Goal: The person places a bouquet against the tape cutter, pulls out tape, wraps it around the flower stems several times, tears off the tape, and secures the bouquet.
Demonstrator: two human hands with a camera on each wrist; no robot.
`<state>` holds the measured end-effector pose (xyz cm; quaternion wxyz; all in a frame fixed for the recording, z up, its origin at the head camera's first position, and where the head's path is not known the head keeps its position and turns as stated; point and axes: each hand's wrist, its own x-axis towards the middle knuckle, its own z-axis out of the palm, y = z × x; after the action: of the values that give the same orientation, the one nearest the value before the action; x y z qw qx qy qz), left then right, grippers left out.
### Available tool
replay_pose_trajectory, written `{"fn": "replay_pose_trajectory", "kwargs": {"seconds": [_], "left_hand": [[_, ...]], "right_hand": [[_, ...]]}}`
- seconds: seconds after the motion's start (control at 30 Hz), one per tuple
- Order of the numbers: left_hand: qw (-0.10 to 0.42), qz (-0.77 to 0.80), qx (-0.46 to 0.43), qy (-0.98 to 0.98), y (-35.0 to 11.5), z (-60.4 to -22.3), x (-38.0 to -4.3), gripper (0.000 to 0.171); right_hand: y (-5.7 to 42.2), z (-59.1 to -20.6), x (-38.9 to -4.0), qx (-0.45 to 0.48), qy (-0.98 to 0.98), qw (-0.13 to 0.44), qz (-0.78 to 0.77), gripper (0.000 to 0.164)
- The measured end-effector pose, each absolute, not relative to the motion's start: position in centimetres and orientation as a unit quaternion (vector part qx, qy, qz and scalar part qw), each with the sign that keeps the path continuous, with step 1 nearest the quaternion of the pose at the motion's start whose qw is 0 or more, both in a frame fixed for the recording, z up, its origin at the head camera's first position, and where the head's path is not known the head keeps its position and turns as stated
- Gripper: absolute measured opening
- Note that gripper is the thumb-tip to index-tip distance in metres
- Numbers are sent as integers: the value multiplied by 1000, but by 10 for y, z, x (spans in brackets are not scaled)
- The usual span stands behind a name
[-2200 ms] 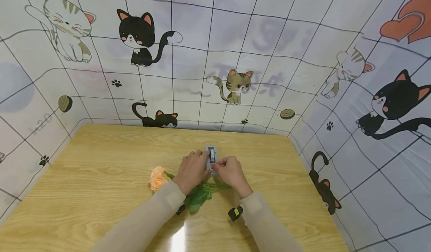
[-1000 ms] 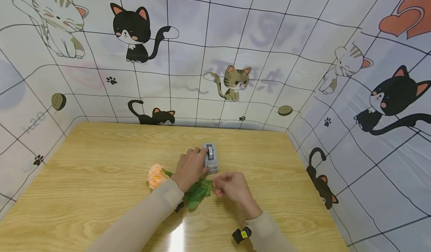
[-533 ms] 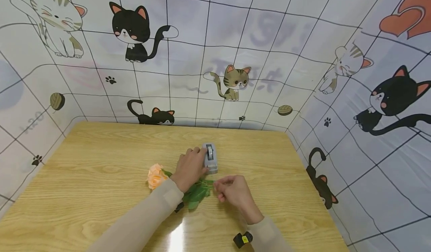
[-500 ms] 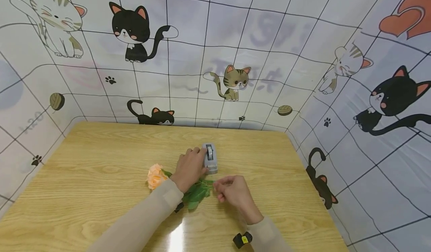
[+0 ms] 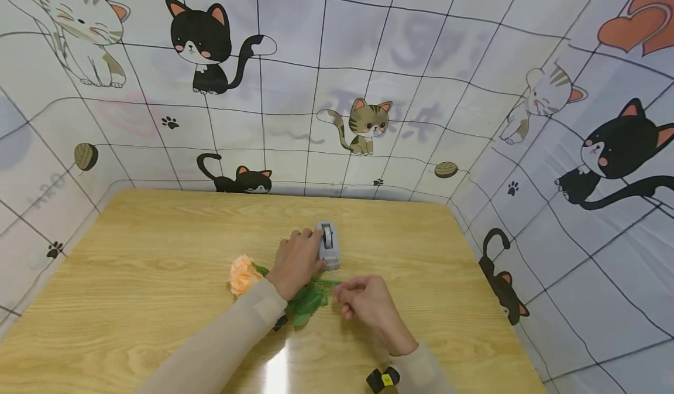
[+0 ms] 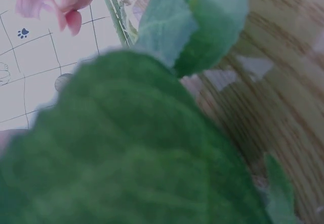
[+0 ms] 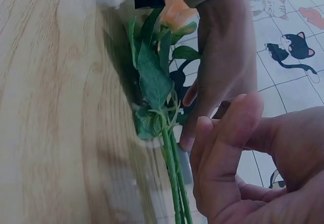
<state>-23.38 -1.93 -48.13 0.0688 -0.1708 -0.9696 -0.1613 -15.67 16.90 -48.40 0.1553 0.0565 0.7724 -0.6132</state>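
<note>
A grey tape dispenser (image 5: 330, 256) with a roll in it lies on the table, and my left hand (image 5: 296, 264) grips its left side. Just in front of it my right hand (image 5: 368, 303) has thumb and index finger pinched together; between them seems to be a strip of clear tape, too thin to make out well. Under my left wrist lies an artificial flower with a peach bloom (image 5: 244, 275) and green leaves (image 5: 308, 306). Its green stems (image 7: 174, 178) run close past my right fingertips in the right wrist view. A large leaf (image 6: 126, 143) fills much of the left wrist view.
The wooden table (image 5: 174, 236) reaches back to a white curtain (image 5: 295, 89) printed with cats and grid lines. Each wrist carries a small black camera, one being the right wrist's camera (image 5: 382, 379).
My right hand has drawn back from the dispenser's front end, towards me and slightly right, its fingers still pinched. The left hand has stayed on the dispenser. The head view has shifted slightly.
</note>
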Motion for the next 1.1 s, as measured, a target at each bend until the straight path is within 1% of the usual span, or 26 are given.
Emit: {"fn": "replay_pose_trajectory", "kwargs": {"seconds": [0.2, 0.43, 0.53, 0.77, 0.9, 0.97, 1.03, 1.1], "left_hand": [[71, -153, -171, -971, -20, -480, -232, 68], [78, -160, -175, -968, -20, -480, -230, 68], [76, -158, -174, -969, -19, -480, -230, 69], [80, -153, -178, -969, -20, -479, -229, 71], [81, -150, -179, -969, -21, -478, -229, 71], [79, -148, -177, -970, -21, -479, -229, 71], [77, -147, -176, -970, -20, -480, -229, 70], [76, -147, -175, -970, -20, -481, -230, 69]], "right_hand": [[170, -489, -154, 60, 779, 149, -606, 18], [168, -500, -156, 37, 803, 135, -579, 42], [167, -502, -157, 26, 815, 130, -565, 45], [166, -499, -161, 15, 837, 123, -533, 44], [164, -498, -165, 3, 867, 115, -484, 54], [163, -497, -167, -3, 874, 114, -473, 57], [163, -497, -168, -10, 879, 112, -464, 52], [163, -497, -169, -14, 882, 109, -457, 42]]}}
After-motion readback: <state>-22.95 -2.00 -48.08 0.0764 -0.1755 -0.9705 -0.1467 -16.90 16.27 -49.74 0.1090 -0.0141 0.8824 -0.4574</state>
